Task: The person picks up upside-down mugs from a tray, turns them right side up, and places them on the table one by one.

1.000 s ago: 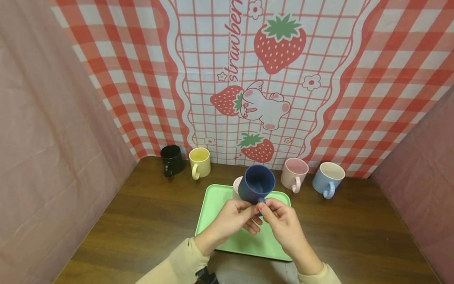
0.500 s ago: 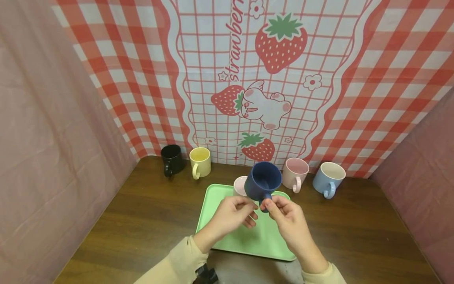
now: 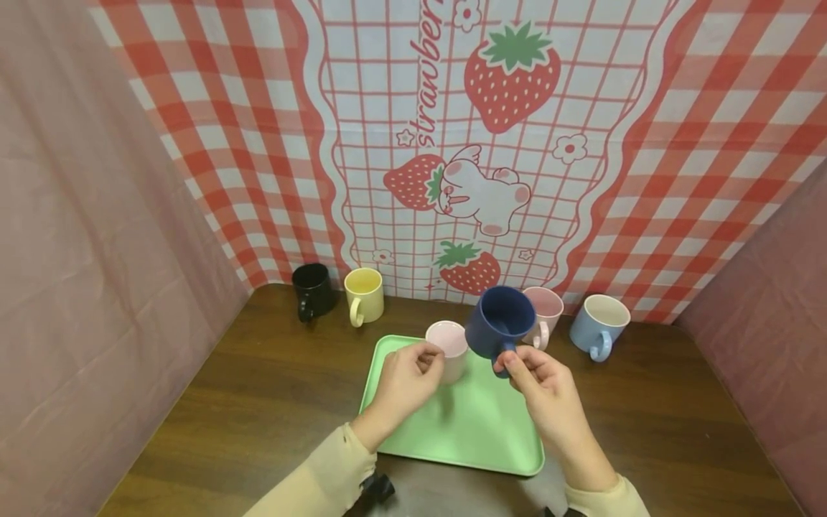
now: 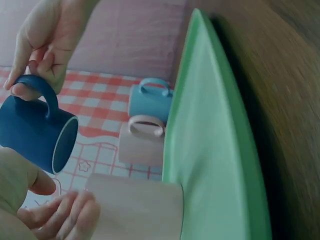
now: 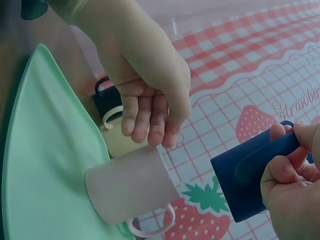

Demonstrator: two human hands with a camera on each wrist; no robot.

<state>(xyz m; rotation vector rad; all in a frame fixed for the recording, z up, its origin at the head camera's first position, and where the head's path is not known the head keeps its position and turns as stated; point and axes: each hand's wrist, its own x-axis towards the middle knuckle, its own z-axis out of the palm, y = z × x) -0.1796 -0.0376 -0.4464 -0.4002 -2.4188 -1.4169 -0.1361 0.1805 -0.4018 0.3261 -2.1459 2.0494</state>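
Observation:
My right hand pinches the handle of a dark blue mug, holding it up above the back right of a green tray. The mug tips so its inside faces the head camera. A pale pink mug stands upright on the tray toward the back; its handle shows in the right wrist view. My left hand hovers just left of that mug, fingers loosely bent and holding nothing. In the left wrist view, its fingertips overlap the pale pink mug's side.
Along the back of the wooden table stand a black mug and a yellow mug on the left. A pink mug, partly behind the blue one, and a light blue mug are on the right. A checkered strawberry cloth hangs behind.
The blue mug has moved right and slightly up in my right hand. My left hand has come away from the blue mug's handle and shifted left, uncovering the pale pink mug.

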